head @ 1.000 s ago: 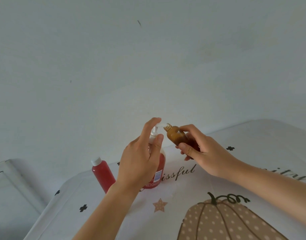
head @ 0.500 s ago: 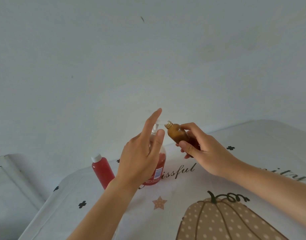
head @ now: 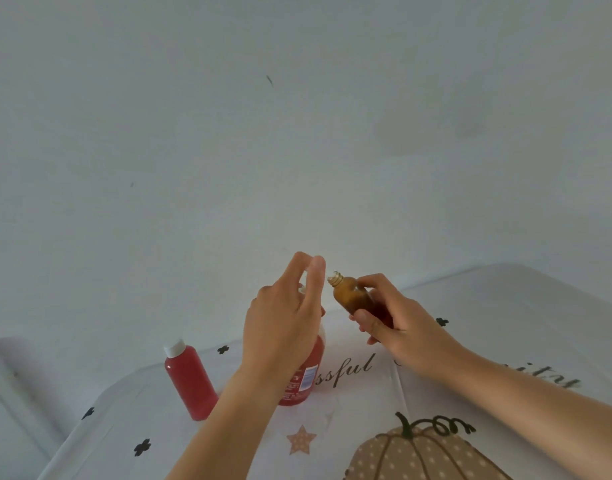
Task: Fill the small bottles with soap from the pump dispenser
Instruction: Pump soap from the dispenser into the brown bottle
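Plainly the filling step is in hand. The pump dispenser (head: 306, 372) stands upright on the desk (head: 505, 323), red soap showing through its lower body, and it serves as the marker for everything else.

The left hand (head: 283, 327) is raised over the dispenser's top and hides most of the pump head. Its grip is apart, the fingers (head: 317, 271) fairly straight and reaching up over the head. Whether they are pressing down cannot be told from this angle.

Just right of the dispenser's top, the right hand (head: 401, 327) holds the brown bottle (head: 353, 294) off the desk. Its grip is clamped round the lower half of that bottle, thumb on one side and fingers on the other. The bottle is uncapped and tilted, its threaded mouth turned toward the dispenser's spout, close to it but seemingly not under it. The spout itself is hidden behind the left fingers.

Left of the dispenser, standing apart on the desk, is a red bottle (head: 190, 379) with a white cap, which looks full and done with.

By my reading, the next move calls for bringing the open mouth squarely beneath the spout, holding it steady there, and then pressing the pump head in short strokes, since a narrow neck can easily miss a stream.
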